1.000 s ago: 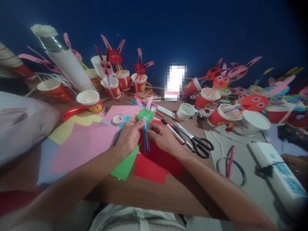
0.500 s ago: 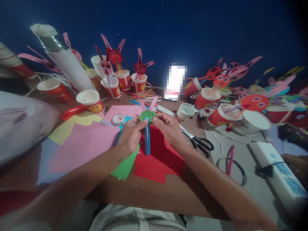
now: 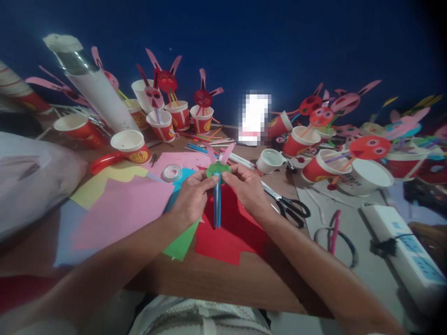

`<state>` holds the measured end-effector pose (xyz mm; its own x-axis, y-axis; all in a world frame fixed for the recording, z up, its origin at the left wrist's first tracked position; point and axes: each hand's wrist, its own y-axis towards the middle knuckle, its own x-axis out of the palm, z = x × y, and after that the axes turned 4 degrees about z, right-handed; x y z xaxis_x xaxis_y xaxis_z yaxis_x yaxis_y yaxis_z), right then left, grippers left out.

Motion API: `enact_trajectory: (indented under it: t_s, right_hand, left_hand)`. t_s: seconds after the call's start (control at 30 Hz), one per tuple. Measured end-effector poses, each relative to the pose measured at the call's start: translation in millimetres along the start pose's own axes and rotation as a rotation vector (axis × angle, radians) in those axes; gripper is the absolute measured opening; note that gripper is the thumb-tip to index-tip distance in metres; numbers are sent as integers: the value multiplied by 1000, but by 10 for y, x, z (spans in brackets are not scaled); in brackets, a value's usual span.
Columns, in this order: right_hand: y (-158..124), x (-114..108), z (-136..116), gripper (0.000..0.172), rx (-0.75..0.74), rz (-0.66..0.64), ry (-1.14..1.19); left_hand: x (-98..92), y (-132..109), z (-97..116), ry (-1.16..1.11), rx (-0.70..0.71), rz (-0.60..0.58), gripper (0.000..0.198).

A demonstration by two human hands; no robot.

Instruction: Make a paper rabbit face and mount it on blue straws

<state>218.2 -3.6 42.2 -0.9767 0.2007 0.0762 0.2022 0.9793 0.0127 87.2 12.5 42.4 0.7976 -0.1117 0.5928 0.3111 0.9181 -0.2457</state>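
Observation:
Both hands hold a small green paper rabbit head (image 3: 217, 168) with two pink ears, fixed on blue straws (image 3: 217, 204) that hang down over the red paper (image 3: 230, 232). My left hand (image 3: 192, 195) pinches the head's left edge with thumb and fingers. My right hand (image 3: 246, 188) pinches its right edge. The piece is raised just above the table, near its middle.
Coloured paper sheets (image 3: 120, 209) lie to the left, with a tape roll (image 3: 172, 173) beside them. Scissors (image 3: 288, 204) and pens lie right of my hands. Several red paper cups (image 3: 132, 146) with rabbit figures ring the back. A white power strip (image 3: 401, 246) sits at the right.
My right hand rose from the straws to the green head's right edge. The piece shifted slightly right and stands more upright.

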Motion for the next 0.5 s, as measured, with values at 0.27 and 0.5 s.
enact_trajectory:
  t_s: [0.27, 0.5]
  right_hand:
    - [17, 4, 65, 19, -47, -27, 23]
    - [11, 2, 56, 17, -65, 19, -11]
  left_hand:
    - [3, -4, -1, -9, -7, 14, 15]
    - [-5, -1, -16, -2, -28, -5, 16]
